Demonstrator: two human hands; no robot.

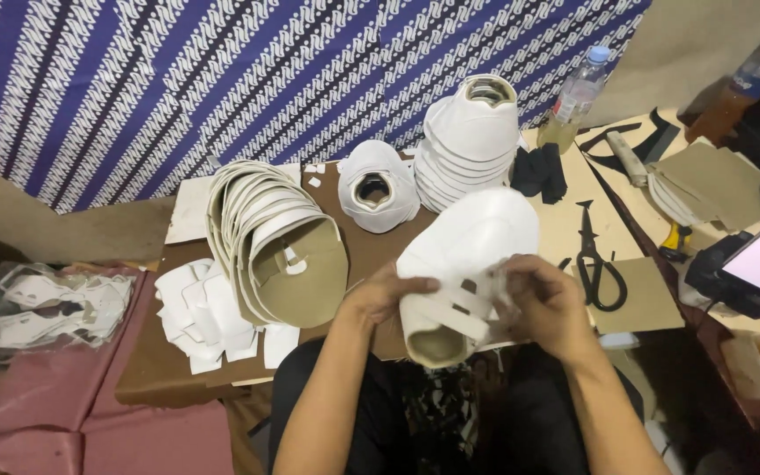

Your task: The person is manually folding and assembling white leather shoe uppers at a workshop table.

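Shoe upper (472,242), white, sits gripped between left hand (386,295) and right hand (545,303), apparently pinched.

A single head-worn camera looks steeply down and forward over the person's lap, close enough that both forearms enter from the bottom edge. The left hand (386,292) and right hand (545,303) sit just below centre, nearest the lens. Beyond them the low brown work board (147,369) fills the middle ground, and the view faces a blue-and-white patterned cloth (222,70) hung across the top. No second view overlaps it.
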